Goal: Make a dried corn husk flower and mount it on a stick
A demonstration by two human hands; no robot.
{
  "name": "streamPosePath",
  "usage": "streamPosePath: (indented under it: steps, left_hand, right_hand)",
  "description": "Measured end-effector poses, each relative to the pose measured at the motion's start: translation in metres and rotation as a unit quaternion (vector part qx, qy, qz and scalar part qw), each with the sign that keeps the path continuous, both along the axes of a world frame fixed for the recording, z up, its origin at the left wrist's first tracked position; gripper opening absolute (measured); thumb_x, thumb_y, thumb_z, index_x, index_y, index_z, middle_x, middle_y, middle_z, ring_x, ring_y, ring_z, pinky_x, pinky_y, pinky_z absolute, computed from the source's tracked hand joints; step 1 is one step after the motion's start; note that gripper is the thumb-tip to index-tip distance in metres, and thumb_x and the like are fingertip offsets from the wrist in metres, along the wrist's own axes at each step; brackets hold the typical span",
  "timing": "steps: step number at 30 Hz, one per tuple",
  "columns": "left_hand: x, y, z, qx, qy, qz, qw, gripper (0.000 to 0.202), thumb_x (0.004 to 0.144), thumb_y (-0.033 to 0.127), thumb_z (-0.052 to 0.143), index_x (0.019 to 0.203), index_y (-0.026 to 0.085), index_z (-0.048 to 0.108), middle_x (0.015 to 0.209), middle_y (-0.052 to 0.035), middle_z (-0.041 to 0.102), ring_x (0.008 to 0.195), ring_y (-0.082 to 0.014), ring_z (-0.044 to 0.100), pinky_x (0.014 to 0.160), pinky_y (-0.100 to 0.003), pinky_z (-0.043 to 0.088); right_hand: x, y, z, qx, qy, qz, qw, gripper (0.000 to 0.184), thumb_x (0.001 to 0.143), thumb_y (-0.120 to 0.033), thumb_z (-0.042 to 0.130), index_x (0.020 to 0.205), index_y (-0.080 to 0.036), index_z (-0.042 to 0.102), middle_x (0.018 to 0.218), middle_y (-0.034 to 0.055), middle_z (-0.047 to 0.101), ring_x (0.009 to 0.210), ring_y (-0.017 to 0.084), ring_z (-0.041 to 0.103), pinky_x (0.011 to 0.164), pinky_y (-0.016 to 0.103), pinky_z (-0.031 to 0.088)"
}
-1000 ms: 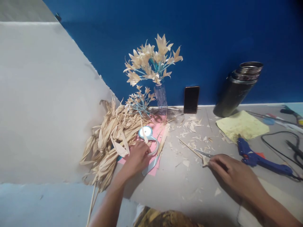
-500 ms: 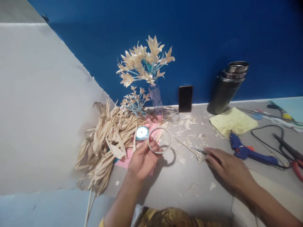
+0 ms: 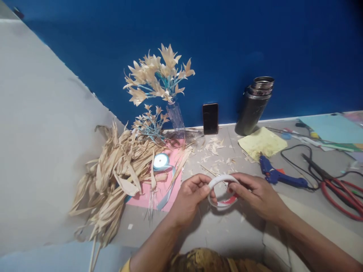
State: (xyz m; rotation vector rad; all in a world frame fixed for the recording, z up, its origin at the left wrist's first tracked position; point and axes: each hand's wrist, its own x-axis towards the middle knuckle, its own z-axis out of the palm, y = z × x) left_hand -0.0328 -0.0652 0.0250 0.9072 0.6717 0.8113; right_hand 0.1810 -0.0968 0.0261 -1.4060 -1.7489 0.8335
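Between my two hands is a roll of white tape [image 3: 224, 204], a thin ring with a red patch inside its core. My left hand [image 3: 193, 196] pinches its left side with thumb and fingers. On the opposite side my right hand [image 3: 255, 194] grips the rim, thumb in front. The roll is held up above the table among pale husk scraps [image 3: 214, 145]. Just behind it lies a thin pointed tool, mostly hidden by the roll and fingers.
Dried corn husks [image 3: 113, 170] pile up at left beside a ribbon spool [image 3: 161, 161] on pink paper [image 3: 138, 200]. Husk flowers [image 3: 161, 71] stand in a clear vase [image 3: 176, 119]. Behind are a phone [image 3: 210, 118] and flask [image 3: 253, 107]; at right, a blue glue gun [image 3: 273, 172] and red-handled scissors [image 3: 334, 189].
My right hand has left the pointed tool on the table and moved left to take the tape roll's other side. My left hand has brought the roll lower and rightward. The view has turned right.
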Motion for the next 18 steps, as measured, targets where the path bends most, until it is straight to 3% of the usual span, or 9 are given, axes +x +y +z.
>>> streamPosePath:
  steps: [3,7,10,12,16,18]
  left_hand:
    - [-0.003,0.003,0.005,0.037,0.031,-0.002,0.999,0.032,0.079,0.033,0.081,0.104,0.016,0.071,0.081,-0.0043,0.069,0.07,-0.0143,0.065,0.071,-0.027,0.051]
    - [-0.006,0.009,0.011,0.129,0.108,0.005,0.986,0.019,0.082,0.029,0.077,0.096,0.017,0.074,0.083,-0.0046,0.068,0.075,-0.0155,0.063,0.07,-0.027,0.049]
    - [-0.008,0.01,0.016,0.249,0.187,0.029,0.95,0.004,0.084,0.021,0.073,0.085,0.018,0.073,0.086,-0.0045,0.067,0.081,-0.0168,0.062,0.074,-0.028,0.047]
    - [-0.012,0.008,0.02,0.319,0.227,0.033,0.92,0.006,0.086,0.019,0.069,0.081,0.018,0.069,0.09,-0.0051,0.067,0.087,-0.0181,0.062,0.082,-0.03,0.046]
    - [-0.03,0.005,0.027,0.348,0.317,-0.026,0.882,0.015,0.097,0.026,0.053,0.087,0.02,0.062,0.102,-0.0076,0.068,0.097,-0.0207,0.061,0.087,-0.034,0.046]
    - [-0.044,0.009,0.026,0.358,0.395,0.003,0.846,0.02,0.1,0.029,0.046,0.089,0.021,0.061,0.096,-0.0072,0.067,0.095,-0.0223,0.06,0.086,-0.037,0.046]
  right_hand:
    - [0.0,-0.001,-0.005,0.03,-0.022,0.0,0.999,0.03,0.099,-0.036,0.049,0.095,-0.021,0.075,0.086,0.0033,0.079,0.072,0.018,0.07,0.064,0.024,0.052]
    - [-0.001,-0.003,-0.01,0.039,-0.026,0.01,0.999,0.027,0.098,-0.034,0.051,0.1,-0.022,0.075,0.088,0.0035,0.079,0.075,0.018,0.071,0.068,0.024,0.052]
    - [-0.003,-0.003,-0.007,0.019,-0.022,0.014,0.999,0.028,0.098,-0.035,0.051,0.093,-0.021,0.074,0.073,0.0011,0.075,0.065,0.017,0.067,0.063,0.024,0.05]
    - [-0.003,-0.003,-0.005,-0.005,-0.013,0.007,1.0,0.03,0.098,-0.037,0.05,0.086,-0.021,0.072,0.065,-0.0006,0.071,0.06,0.016,0.064,0.059,0.024,0.047]
    - [-0.003,-0.005,-0.007,-0.022,-0.002,-0.019,1.0,0.033,0.099,-0.039,0.049,0.084,-0.02,0.071,0.063,-0.0012,0.069,0.058,0.016,0.062,0.057,0.024,0.046]
    - [-0.003,-0.006,-0.01,-0.003,-0.016,-0.033,0.999,0.031,0.097,-0.04,0.052,0.086,-0.02,0.073,0.065,-0.0007,0.069,0.058,0.015,0.061,0.056,0.024,0.045]
